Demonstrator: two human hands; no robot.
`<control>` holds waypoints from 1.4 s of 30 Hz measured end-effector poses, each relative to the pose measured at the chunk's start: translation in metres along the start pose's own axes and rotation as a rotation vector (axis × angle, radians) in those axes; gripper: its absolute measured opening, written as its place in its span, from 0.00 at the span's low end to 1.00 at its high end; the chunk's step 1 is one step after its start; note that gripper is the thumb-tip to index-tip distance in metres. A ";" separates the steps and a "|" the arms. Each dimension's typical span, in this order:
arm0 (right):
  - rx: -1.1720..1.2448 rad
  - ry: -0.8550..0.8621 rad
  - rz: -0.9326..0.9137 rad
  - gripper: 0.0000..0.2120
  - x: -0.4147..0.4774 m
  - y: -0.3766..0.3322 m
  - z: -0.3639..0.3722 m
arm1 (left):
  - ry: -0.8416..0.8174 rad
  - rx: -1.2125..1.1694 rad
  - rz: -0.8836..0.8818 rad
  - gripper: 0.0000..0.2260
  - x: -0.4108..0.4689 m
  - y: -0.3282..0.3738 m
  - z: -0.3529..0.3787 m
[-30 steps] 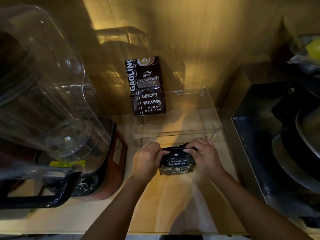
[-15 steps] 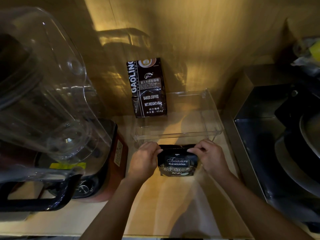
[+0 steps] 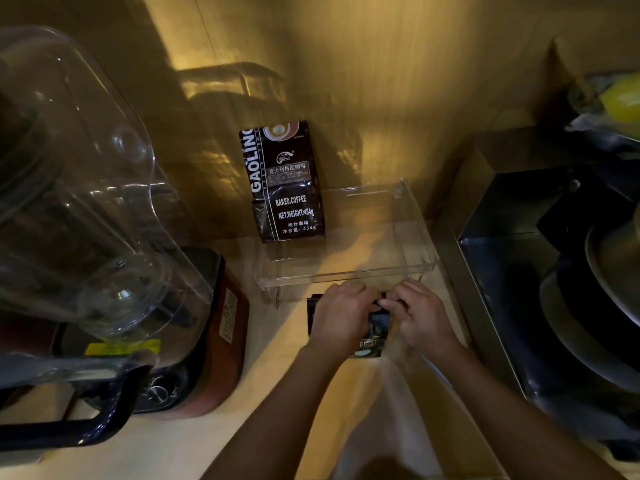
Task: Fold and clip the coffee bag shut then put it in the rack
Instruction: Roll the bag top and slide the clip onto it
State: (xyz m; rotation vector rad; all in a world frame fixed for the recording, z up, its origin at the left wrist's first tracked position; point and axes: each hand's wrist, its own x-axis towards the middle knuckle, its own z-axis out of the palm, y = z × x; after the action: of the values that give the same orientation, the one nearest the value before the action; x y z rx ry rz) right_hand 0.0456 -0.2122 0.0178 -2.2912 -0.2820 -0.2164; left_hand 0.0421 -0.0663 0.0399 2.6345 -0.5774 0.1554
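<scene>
A small black coffee bag (image 3: 375, 332) lies on the wooden counter just in front of the clear plastic rack (image 3: 346, 275). My left hand (image 3: 341, 318) covers most of the bag's left half and pinches its top edge. My right hand (image 3: 420, 315) pinches the same top edge from the right, fingertips meeting the left hand's. Only a strip of the bag's label and its left corner show between and beside the hands. No clip is visible.
A tall black GAOLING coffee bag (image 3: 285, 183) stands in the rack's back left against the wall. A blender with a clear jug (image 3: 86, 209) and red base (image 3: 221, 327) fills the left. A metal sink with dark pans (image 3: 561, 292) lies to the right.
Both hands have moved inward from the bag's sides to meet at the middle of its top edge, now hiding most of the label. The bag has stayed in front of the rack.
</scene>
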 end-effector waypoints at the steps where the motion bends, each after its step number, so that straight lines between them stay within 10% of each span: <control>1: 0.007 0.013 0.028 0.11 -0.002 0.003 -0.001 | 0.021 -0.026 -0.005 0.03 0.001 0.000 0.002; 27: -0.406 -0.324 0.468 0.05 -0.060 0.079 0.010 | -0.040 -0.127 0.029 0.13 0.009 -0.008 0.000; 34: -0.014 -0.162 0.611 0.02 -0.058 0.067 0.003 | -0.102 -0.050 0.077 0.14 0.011 -0.013 -0.001; 42: 0.076 -0.153 0.309 0.04 -0.036 0.039 -0.009 | -0.110 -0.080 0.076 0.12 0.015 -0.016 -0.001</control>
State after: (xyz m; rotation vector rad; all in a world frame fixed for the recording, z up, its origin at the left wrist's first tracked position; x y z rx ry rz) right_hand 0.0212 -0.2499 -0.0125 -2.2429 -0.0100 0.1260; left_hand 0.0629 -0.0582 0.0373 2.5565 -0.7063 0.0103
